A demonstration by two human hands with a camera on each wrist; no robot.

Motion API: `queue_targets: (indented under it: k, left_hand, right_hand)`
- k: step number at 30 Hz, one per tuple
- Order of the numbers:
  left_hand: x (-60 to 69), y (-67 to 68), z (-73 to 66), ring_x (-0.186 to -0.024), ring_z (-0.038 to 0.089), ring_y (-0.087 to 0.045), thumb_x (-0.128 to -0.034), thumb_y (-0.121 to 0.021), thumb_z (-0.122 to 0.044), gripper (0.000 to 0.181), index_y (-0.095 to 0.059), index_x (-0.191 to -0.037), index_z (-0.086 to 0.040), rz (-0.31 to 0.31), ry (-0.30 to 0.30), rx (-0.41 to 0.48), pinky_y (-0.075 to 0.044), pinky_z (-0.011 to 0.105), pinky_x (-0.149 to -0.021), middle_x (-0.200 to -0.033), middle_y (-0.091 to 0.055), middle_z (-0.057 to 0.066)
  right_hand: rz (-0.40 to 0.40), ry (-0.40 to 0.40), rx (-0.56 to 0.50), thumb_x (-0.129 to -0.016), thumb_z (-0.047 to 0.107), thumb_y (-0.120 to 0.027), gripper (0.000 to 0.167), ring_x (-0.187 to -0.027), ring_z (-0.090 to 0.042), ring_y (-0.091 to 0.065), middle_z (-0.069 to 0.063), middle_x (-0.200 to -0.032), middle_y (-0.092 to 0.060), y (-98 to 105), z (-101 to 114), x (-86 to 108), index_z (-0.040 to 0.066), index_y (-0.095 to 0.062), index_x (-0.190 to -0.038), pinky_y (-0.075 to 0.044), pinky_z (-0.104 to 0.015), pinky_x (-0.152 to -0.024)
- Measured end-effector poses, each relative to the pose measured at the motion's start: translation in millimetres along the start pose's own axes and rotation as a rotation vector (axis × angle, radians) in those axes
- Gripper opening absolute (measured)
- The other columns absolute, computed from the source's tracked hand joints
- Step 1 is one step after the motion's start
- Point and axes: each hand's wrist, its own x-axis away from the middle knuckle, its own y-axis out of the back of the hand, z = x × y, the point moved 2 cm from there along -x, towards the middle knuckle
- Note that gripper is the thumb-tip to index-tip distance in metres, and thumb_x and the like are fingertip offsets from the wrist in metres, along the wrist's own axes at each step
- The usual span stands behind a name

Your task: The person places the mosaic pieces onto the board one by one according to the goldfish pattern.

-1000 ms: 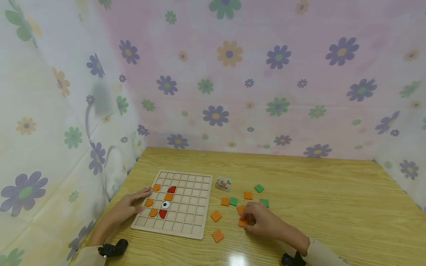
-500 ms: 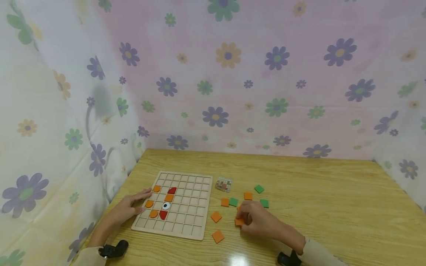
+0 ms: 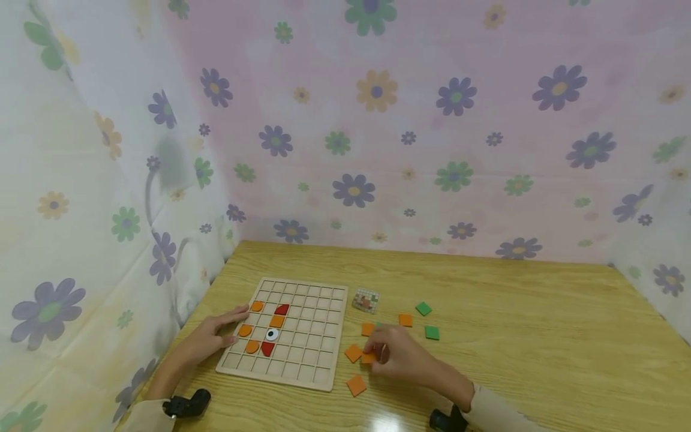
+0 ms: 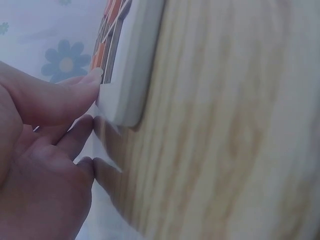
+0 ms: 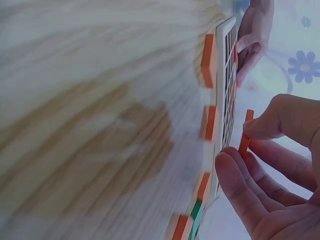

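A wooden grid board lies at the left of the table. Orange semicircle-like pieces, red pieces, an orange square and a round eye piece sit in its cells. My left hand rests at the board's left edge, thumb touching the rim in the left wrist view. My right hand pinches an orange square tile between thumb and fingers, raised off the table in the right wrist view. In the head view it hovers right of the board, partly covering a green tile.
Loose orange tiles and green tiles lie right of the board. A small patterned card is near the board's upper right corner. Floral cloth walls the table's back and sides.
My right hand has picked up an orange tile and carried it left toward the board. The left hand stays at the board's edge.
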Motion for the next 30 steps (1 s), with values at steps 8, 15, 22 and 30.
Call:
queue_targets:
  k: [8,15,22,30]
  left_hand:
    - [-0.9,-1.7,0.4,-0.140,0.040,-0.016,-0.0860,-0.061,0.000,0.054,-0.049,-0.138,-0.003,-0.002,0.002,0.021,-0.016,0.060,-0.105,-0.151,-0.031,0.015]
    - [-0.5,-2.9,-1.9,-0.140,0.038,-0.015,-0.0881,-0.060,-0.003,0.054,-0.046,-0.140,-0.003,0.013,-0.006,0.051,-0.019,0.058,-0.105,-0.152,-0.028,0.014]
    - [-0.1,-3.4,-1.1,-0.141,0.037,-0.014,-0.0891,-0.060,-0.003,0.053,-0.046,-0.140,-0.003,0.011,-0.004,0.073,-0.020,0.056,-0.105,-0.152,-0.028,0.014]
    - [2.0,-2.3,0.1,-0.140,0.037,-0.016,-0.0887,-0.061,-0.004,0.052,-0.047,-0.139,-0.002,-0.007,-0.005,0.050,-0.027,0.017,-0.101,-0.151,-0.031,0.014]
  right_hand:
    - [0.021,-0.004,-0.047,-0.073,-0.003,-0.066,0.016,-0.064,-0.001,-0.053,0.001,-0.080,-0.058,-13.6,9.1,-15.2,0.008,-0.069,-0.085,-0.048,-0.017,-0.055]
    - [0.026,0.001,-0.062,-0.073,-0.003,-0.067,0.017,-0.063,-0.003,-0.053,0.001,-0.082,-0.057,-23.2,19.9,-29.3,0.007,-0.069,-0.086,-0.047,-0.018,-0.055]
    - [0.050,-0.004,-0.065,-0.075,0.001,-0.070,0.013,-0.064,-0.003,-0.052,0.002,-0.081,-0.058,-34.2,27.9,-43.0,0.008,-0.069,-0.085,-0.047,-0.017,-0.057]
    - [0.086,-0.013,-0.075,-0.075,-0.001,-0.069,0.014,-0.066,-0.001,-0.054,0.002,-0.082,-0.059,-45.7,38.2,-59.6,0.007,-0.069,-0.086,-0.047,-0.015,-0.058]
